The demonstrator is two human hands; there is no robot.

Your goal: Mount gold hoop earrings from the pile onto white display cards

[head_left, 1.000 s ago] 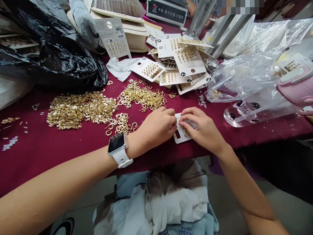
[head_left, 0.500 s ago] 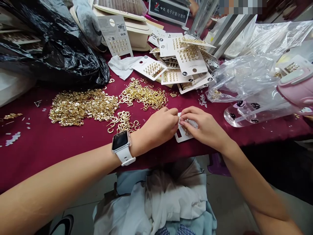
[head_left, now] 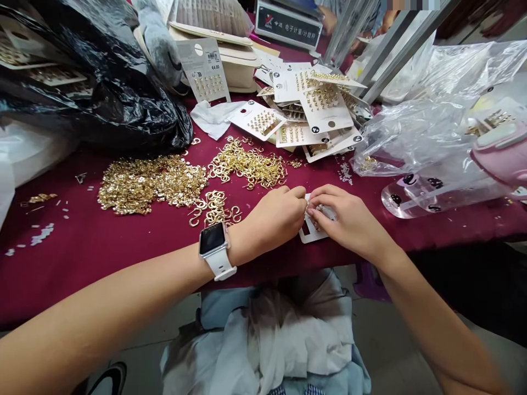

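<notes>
A white earring card (head_left: 312, 236) lies at the table's front, with small gold pieces on it partly covered by fingers. My left hand (head_left: 276, 218), wearing a watch with a white strap (head_left: 221, 264), is closed at the card's left edge; whatever its fingertips pinch is hidden. From the other side my right hand (head_left: 352, 219) curves over the card, thumb and fingers gripping it close to the left fingertips. Left of the hands are gold hoop-shaped earrings (head_left: 216, 208), a larger heap of them (head_left: 245, 163) and a pile of small gold pieces (head_left: 150, 184).
Filled earring cards (head_left: 327, 109) are stacked behind the hands. A black plastic bag (head_left: 135, 104) stands at the left, clear plastic bags (head_left: 420, 129) at the right beside a pink object (head_left: 500, 153). Metal bars (head_left: 403, 49) rise at the back near a counting scale (head_left: 288, 24).
The whole view has shifted slightly, so everything appears a little farther right and lower. Both hands stay together at the card, with hardly any change in their grip.
</notes>
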